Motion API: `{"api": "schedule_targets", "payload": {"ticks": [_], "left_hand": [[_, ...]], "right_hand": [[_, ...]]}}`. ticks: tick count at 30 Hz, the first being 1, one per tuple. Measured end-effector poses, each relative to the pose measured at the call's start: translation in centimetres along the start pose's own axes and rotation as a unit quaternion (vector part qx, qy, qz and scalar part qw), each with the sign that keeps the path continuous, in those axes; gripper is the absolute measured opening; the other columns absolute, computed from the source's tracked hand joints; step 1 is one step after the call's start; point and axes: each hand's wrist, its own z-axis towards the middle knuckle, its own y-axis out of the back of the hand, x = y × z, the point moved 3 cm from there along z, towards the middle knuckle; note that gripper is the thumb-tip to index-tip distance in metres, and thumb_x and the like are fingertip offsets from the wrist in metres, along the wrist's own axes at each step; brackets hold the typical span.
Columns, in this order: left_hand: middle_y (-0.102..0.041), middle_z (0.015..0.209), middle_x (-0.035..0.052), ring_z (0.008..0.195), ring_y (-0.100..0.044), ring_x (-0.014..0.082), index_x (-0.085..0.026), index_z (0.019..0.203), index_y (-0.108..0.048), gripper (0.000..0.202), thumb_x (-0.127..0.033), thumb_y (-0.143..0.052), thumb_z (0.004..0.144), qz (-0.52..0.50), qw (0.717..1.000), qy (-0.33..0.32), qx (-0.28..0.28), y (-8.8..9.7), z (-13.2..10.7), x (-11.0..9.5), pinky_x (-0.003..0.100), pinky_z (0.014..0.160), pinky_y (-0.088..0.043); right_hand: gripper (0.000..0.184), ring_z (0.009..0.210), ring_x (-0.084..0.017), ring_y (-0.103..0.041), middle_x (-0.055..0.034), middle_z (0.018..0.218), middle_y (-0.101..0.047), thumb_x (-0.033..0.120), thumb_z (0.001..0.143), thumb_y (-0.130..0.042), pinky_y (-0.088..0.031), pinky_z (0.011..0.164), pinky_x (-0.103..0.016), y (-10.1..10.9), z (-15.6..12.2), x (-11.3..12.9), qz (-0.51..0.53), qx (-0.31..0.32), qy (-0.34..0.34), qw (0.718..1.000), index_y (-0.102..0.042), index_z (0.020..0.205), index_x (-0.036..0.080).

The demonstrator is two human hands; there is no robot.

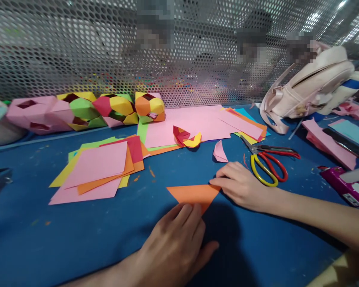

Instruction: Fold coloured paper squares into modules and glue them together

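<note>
A sheet of orange paper (pixel 191 193), folded to a triangle, lies on the blue table with its long edge facing away from me. My left hand (pixel 179 239) rests its fingertips on the paper's lower part, thumb stretched out to the right, and does not close around anything. Thumb and forefinger of my right hand (pixel 237 185) pinch the triangle's right corner. Just beyond that hand stands a small folded pink piece (pixel 220 152). A red and yellow folded paper piece (pixel 187 137) lies farther back.
Coloured paper squares (pixel 98 163) are stacked at left. Scissors (pixel 263 155) with red and yellow handles lie right, near a purple tool (pixel 344 185). Joined paper shapes (pixel 116 109) line the perforated metal screen (pixel 197 59); people are behind it. A backpack (pixel 314 83) stands back right.
</note>
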Motion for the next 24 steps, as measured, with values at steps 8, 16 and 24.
{"api": "schedule_targets", "payload": {"ticks": [8,16,24], "left_hand": [[-0.066,0.105,0.0169,0.093,-0.063,0.0299,-0.012,0.084,-0.063,0.026,-0.033,-0.048,0.085,-0.010,0.999,0.035,0.007,0.4,0.6,1.2,0.042,0.068,-0.058],[-0.064,0.111,0.0195,0.104,-0.060,0.0288,-0.005,0.107,-0.058,0.038,-0.035,-0.042,0.089,0.035,0.999,0.012,0.001,-0.2,-0.2,2.8,0.042,0.082,-0.053],[-0.064,0.071,0.0084,0.061,-0.061,0.0197,-0.014,0.078,-0.062,0.031,-0.021,-0.035,0.090,0.099,0.991,0.040,0.076,0.5,0.0,5.1,0.031,0.054,-0.051]], "right_hand": [[0.024,0.090,-0.018,-0.051,-0.0085,0.099,-0.063,0.012,0.088,-0.039,-0.037,0.075,-0.032,-1.3,0.0,2.5,0.022,0.030,0.027,0.999,-0.058,0.103,0.013],[0.019,0.093,-0.018,-0.053,-0.0089,0.105,-0.062,0.014,0.085,-0.045,-0.038,0.077,-0.032,-1.8,-0.3,2.5,0.018,0.044,0.030,0.998,-0.059,0.097,0.014],[0.016,0.079,-0.016,-0.057,-0.0079,0.088,-0.067,0.012,0.085,-0.045,-0.041,0.072,-0.032,-1.0,-0.6,1.6,0.022,-0.029,0.001,0.999,-0.061,0.084,0.015]]}}
